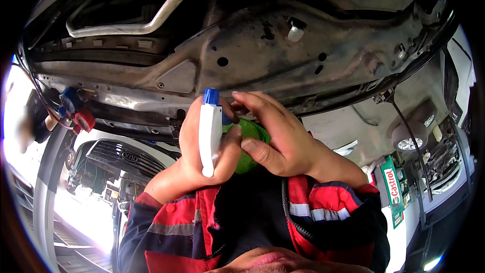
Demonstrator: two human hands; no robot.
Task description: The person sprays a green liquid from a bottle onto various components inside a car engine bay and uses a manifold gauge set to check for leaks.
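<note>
In front of my chest, both hands are close together around a spray bottle. My left hand (191, 139) is closed around its white trigger sprayer head (212, 129), which has a blue nozzle (211, 96) pointing up. Behind the fingers is the green see-through bottle (246, 161), with my right hand (285, 134) curled about its side, thumb bent against it. A bit of blue shows between the hands. Fingers hide the neck, so I cannot tell whether head and bottle are joined.
Overhead spans a vehicle's dirty metal front panel (252, 55) with holes, and a bent metal pipe (126, 31). Blue and red gauges (83, 120) with hoses hang at left. Behind are a dark-grilled vehicle (118, 156), a thin prop rod (411, 136) and a green-and-white box (393, 184).
</note>
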